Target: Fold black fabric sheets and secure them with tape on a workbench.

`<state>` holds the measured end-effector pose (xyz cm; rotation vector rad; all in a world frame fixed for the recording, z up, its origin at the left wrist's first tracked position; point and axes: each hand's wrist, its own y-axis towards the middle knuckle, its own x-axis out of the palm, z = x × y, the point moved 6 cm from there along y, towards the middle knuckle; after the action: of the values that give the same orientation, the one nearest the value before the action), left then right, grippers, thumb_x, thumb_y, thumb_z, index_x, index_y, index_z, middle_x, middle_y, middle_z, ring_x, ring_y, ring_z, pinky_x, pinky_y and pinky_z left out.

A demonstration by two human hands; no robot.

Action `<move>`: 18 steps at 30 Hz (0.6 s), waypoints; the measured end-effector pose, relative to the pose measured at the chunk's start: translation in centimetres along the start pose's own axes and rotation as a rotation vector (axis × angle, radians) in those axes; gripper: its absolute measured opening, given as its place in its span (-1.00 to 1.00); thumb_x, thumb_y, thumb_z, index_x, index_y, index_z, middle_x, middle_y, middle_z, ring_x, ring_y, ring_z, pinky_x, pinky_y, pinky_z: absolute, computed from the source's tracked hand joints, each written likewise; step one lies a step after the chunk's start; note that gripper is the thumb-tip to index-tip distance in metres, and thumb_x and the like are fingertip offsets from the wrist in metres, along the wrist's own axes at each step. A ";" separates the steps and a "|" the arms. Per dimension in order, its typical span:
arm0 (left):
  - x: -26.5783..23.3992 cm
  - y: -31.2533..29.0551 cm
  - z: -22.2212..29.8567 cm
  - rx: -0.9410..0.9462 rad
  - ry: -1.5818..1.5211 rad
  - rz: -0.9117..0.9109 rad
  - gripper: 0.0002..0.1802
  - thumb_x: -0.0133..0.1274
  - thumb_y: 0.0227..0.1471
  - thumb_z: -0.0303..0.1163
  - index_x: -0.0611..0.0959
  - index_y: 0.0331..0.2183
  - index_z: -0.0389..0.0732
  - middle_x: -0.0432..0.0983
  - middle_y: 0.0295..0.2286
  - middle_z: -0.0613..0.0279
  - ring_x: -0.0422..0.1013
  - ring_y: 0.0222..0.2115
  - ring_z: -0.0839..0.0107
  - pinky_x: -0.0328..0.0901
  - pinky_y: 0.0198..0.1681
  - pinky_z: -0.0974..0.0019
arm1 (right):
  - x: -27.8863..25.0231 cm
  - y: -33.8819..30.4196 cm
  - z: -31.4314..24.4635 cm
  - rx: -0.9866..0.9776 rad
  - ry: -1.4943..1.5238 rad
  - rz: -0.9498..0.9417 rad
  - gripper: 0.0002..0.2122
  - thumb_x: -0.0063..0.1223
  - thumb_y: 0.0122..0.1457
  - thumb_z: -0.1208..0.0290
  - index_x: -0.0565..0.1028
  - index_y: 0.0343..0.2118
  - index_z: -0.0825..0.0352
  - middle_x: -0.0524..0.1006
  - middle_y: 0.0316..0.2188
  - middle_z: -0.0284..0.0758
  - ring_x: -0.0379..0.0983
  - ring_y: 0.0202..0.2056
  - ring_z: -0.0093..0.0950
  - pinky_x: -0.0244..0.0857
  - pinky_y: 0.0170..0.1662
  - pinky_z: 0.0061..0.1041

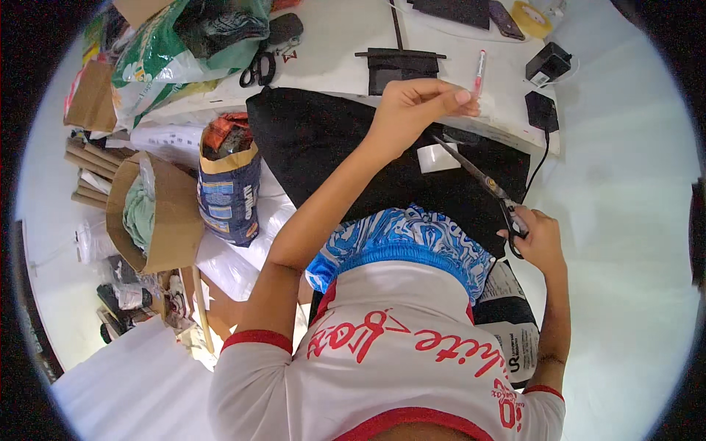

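My left hand [421,110] is raised over the near edge of the table. Its thumb and fingertips are pinched together, and whatever lies between them is too small to make out. In my right hand [540,239] is a pair of long metal scissors [479,176] with dark handles. The blades slant up and left, their tips just below my left hand. A black cloth [316,147] is spread over my lap and reaches up to the table edge. On it, below the scissor tips, rests a small white piece [439,158], perhaps a roll or label.
The white table [323,59] holds a red-capped pen [479,72], a black strap-like piece [402,67], black-handled scissors [258,70], a yellow tape roll [531,20], a phone [506,20] and black adapters [548,64]. At left stand a blue bag [229,195] and a cardboard box [176,220].
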<state>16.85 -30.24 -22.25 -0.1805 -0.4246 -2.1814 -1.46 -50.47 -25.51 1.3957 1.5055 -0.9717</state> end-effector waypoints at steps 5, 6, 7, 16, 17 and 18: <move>-0.5 -0.2 -0.2 -0.028 -0.249 0.013 -0.76 0.02 0.08 -0.40 0.62 -0.29 -0.40 0.56 -0.35 0.01 0.52 -0.31 0.28 0.41 -0.15 0.29 | 5.6 -3.4 3.0 0.327 0.359 -0.180 -0.65 0.26 -0.06 0.20 0.36 -0.41 0.34 0.25 -0.71 -0.33 0.19 -0.66 -0.56 0.08 -0.56 -0.49; -0.7 -0.3 -0.5 -0.032 -0.251 0.012 -0.76 0.02 0.08 -0.40 0.62 -0.29 -0.40 0.56 -0.35 0.01 0.52 -0.31 0.28 0.41 -0.15 0.29 | 6.6 -4.2 3.1 0.371 0.463 -0.135 -0.66 0.23 -0.02 0.21 0.33 -0.41 0.33 0.23 -0.70 -0.37 0.16 -0.62 -0.61 0.07 -0.54 -0.53; -0.9 -0.2 -1.0 -0.040 -0.278 0.028 -0.75 0.00 0.10 -0.40 0.61 -0.29 -0.40 0.55 -0.33 -0.01 0.52 -0.30 0.26 0.40 -0.14 0.28 | 7.7 -5.2 3.1 0.417 0.566 -0.088 -0.68 0.20 0.02 0.22 0.30 -0.41 0.32 0.21 -0.70 -0.40 0.13 -0.58 -0.66 0.07 -0.52 -0.56; -0.2 2.1 -4.8 -0.095 -0.405 0.098 -0.71 -0.08 0.14 -0.36 0.58 -0.25 -0.39 0.53 -0.28 -0.06 0.51 -0.26 0.17 0.39 -0.12 0.24 | 12.7 -9.1 4.2 0.427 0.356 0.155 -0.55 0.11 0.00 0.48 0.22 -0.06 0.45 0.31 -0.20 -0.04 0.28 -0.15 -0.21 0.14 -0.01 -0.37; -0.2 2.6 -5.4 -0.112 -0.425 0.107 -0.71 -0.08 0.14 -0.36 0.58 -0.25 -0.40 0.53 -0.28 -0.07 0.50 -0.25 0.17 0.39 -0.11 0.23 | 12.3 -9.0 4.2 0.442 0.358 0.153 -0.55 0.11 0.00 0.48 0.22 -0.06 0.45 0.31 -0.20 -0.04 0.28 -0.15 -0.21 0.14 -0.01 -0.37; 0.0 3.2 -5.4 -0.121 -0.393 0.108 -0.68 -0.09 0.14 -0.34 0.57 -0.25 -0.43 0.53 -0.28 -0.07 0.50 -0.25 0.16 0.38 -0.10 0.24 | 11.7 -8.5 3.9 0.435 0.297 0.132 -0.54 0.13 -0.02 0.47 0.23 -0.06 0.44 0.33 -0.20 -0.04 0.29 -0.14 -0.18 0.14 0.00 -0.34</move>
<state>19.50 -33.96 -26.55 -0.6908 -0.4879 -2.0640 -9.95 -50.79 -37.90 1.9974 1.4385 -1.0868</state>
